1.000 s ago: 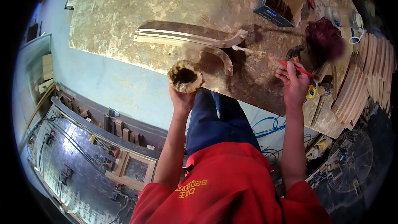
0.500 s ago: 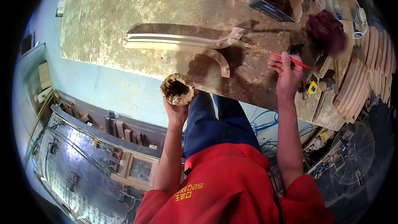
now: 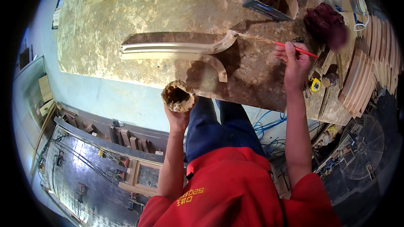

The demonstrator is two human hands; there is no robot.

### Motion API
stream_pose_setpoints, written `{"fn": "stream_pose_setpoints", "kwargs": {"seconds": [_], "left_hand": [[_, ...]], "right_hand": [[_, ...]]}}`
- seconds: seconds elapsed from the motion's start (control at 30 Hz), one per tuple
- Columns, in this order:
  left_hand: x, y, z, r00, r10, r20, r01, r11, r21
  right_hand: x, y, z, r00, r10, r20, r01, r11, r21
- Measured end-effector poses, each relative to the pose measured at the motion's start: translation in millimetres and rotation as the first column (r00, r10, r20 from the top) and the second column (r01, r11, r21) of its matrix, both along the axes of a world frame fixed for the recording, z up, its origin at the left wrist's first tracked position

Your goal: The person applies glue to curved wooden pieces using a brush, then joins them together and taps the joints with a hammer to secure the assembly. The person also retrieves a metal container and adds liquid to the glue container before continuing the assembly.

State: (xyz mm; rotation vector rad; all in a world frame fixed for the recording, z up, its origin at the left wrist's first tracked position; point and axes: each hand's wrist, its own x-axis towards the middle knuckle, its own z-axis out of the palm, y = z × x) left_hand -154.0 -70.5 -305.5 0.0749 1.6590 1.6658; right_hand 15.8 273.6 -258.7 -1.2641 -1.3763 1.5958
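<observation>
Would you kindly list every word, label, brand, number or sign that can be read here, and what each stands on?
Red shirt: yellow lettering on the front, upside down in this view; I won't copy it out.
Dark box: a small blue mark on its side, too small to read.
Yellow tape measure: any markings too small to read.
Red-handled tool, crusted container: no lettering visible.

Curved rails [image 3: 168,48]: pale bare wood, smooth, matt. Cup [image 3: 168,102]: thick rough lumpy crust, base material hidden. Slim stick [image 3: 308,53]: smooth red end, crusted rough shaft. Tabletop [image 3: 185,10]: rough, blotchy, patchy. Box [image 3: 267,10]: cardboard, matt inside. T-shirt [image 3: 240,185]: soft matt cloth. Fan guard [image 3: 361,147]: metal wire.
</observation>
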Motion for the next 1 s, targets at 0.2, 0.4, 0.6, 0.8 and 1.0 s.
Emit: {"fn": "stream_pose_setpoints", "kwargs": {"seconds": [0.2,0.4,0.6,0.8,1.0], "left_hand": [[1,0,-1,1.0,0.029,0.011,-0.029,1.0,-0.009],[-3,8,3,0.997,-0.063,-0.052,0.054,0.984,-0.17],[4,-7,-9,0.993,-0.061,-0.102,0.05,0.993,-0.105],[12,10,12,0.963,0.168,0.212,-0.202,0.968,0.149],[3,36,33,0.922,-0.201,-0.331,0.161,0.976,-0.145]], "right_hand": [[8,-8,6,1.0,0.007,0.025,-0.007,0.999,0.032],[-2,-33,-1,0.996,-0.081,-0.023,0.078,0.991,-0.111],[5,-29,1,0.99,-0.123,-0.067,0.12,0.992,-0.044],[13,-40,41,0.999,0.033,-0.043,-0.029,0.995,0.101],[-22,-104,121,0.717,0.667,0.201,-0.679,0.603,0.419]]}}
